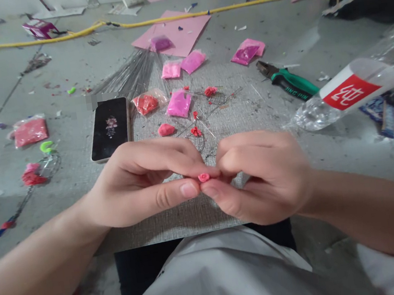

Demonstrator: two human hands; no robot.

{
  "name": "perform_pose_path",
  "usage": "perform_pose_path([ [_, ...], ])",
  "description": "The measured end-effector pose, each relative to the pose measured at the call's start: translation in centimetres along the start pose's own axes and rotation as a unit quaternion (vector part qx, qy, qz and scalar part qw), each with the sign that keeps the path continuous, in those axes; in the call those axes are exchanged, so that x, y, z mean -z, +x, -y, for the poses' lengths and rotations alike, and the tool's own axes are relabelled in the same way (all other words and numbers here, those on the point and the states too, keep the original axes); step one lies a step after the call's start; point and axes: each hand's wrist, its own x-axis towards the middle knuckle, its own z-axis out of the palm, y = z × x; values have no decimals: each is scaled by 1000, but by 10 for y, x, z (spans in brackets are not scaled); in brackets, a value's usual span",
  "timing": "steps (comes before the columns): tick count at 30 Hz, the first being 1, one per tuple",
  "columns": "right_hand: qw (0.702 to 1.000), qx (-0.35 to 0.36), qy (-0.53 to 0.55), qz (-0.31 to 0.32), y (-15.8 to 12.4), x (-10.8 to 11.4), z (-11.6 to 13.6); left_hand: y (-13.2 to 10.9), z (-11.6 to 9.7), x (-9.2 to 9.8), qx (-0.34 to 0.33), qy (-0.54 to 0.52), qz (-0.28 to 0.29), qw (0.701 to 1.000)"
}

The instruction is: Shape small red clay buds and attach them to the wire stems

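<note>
A tiny coral-red clay rose [204, 177] sits pinched between the fingertips of both hands, low over a grey mat [177, 218]. My left hand [143, 183] curls round it from the left, thumb underneath. My right hand [259, 175] meets it from the right, fingers bent and pressed together. Just beyond the hands lie a lump of red clay [166, 129], small finished red roses [196, 131] on thin wires, and bags of pink clay [178, 104] and red clay [145, 103].
A black phone [110, 128] lies left of the mat. Green-handled pliers [288, 82] and a tipped clear plastic bottle [349, 91] lie at the right. A bundle of thin wires [129, 76], pink paper [174, 32], more clay bags and a yellow cord [59, 36] lie farther back.
</note>
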Motion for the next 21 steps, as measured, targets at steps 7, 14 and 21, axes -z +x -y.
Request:
perform_pose_path([
  [7, 999, -2, 37, 10, 1, 1, -3, -2, -1, -1, 12, -28, -13, 999],
  [14, 999, -4, 38, 15, 1, 1, -6, -2, -2, 0, 7, -14, -36, 999],
  [21, 999, -1, 44, 1, -1, 0, -8, -2, -2, 3, 7, -16, -41, 999],
])
